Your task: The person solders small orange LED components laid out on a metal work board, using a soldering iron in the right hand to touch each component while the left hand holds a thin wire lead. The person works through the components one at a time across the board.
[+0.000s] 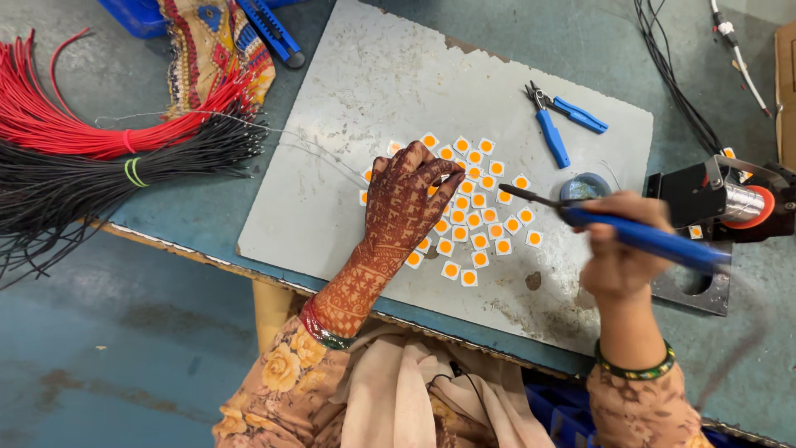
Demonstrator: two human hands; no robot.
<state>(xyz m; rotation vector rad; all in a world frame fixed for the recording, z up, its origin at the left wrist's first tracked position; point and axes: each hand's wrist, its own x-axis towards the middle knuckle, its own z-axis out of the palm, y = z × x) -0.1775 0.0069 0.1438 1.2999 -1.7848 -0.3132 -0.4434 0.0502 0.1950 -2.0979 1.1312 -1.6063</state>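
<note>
Blurring slightly, the right hand [622, 249] is gripping a blue soldering iron [638, 236]; the left hand [406, 203], fingers bent, is pressing and partly hiding orange-centred square chips [477, 203], perhaps pinching one, on a scuffed grey board [348, 108].

A small electronics workshop: wire bundles [91, 158], a soldering iron [638, 236], blue cutters [555, 124], a solder spool [742, 206] and tiny chips [477, 220] crowd the worn surface [348, 91].

A worn blue-grey workbench [199, 211] fills most of the frame; stained blue-grey concrete floor [108, 357] shows at lower left, evenly lit.
</note>
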